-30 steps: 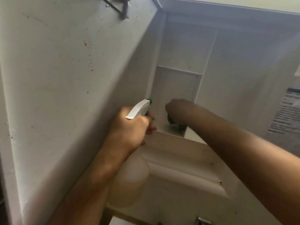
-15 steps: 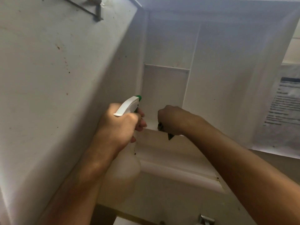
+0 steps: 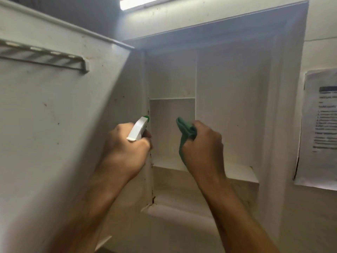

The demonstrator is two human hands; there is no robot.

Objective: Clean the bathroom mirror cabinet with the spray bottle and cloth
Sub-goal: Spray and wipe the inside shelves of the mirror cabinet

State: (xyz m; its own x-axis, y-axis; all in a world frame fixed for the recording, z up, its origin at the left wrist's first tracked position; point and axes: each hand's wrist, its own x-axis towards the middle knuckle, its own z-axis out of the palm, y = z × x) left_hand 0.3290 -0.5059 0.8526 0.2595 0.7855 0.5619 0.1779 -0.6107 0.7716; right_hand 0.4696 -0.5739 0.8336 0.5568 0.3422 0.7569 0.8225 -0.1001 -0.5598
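The white mirror cabinet stands open in front of me, its door swung out on the left. My left hand grips the spray bottle by its white trigger head; the green nozzle points at the small lower left compartment. The bottle's body is hidden behind my hand and arm. My right hand is closed on a bunched green cloth, held just in front of that same compartment, apart from its walls.
A rail bar is fixed to the inside of the door. A printed paper sheet hangs on the wall to the right. A strip light glows above. Dark specks dot the hinge edge.
My right hand has drawn back out of the lower compartment and risen, so the green cloth now shows. The view has tilted upward, bringing the cabinet top and light into sight.
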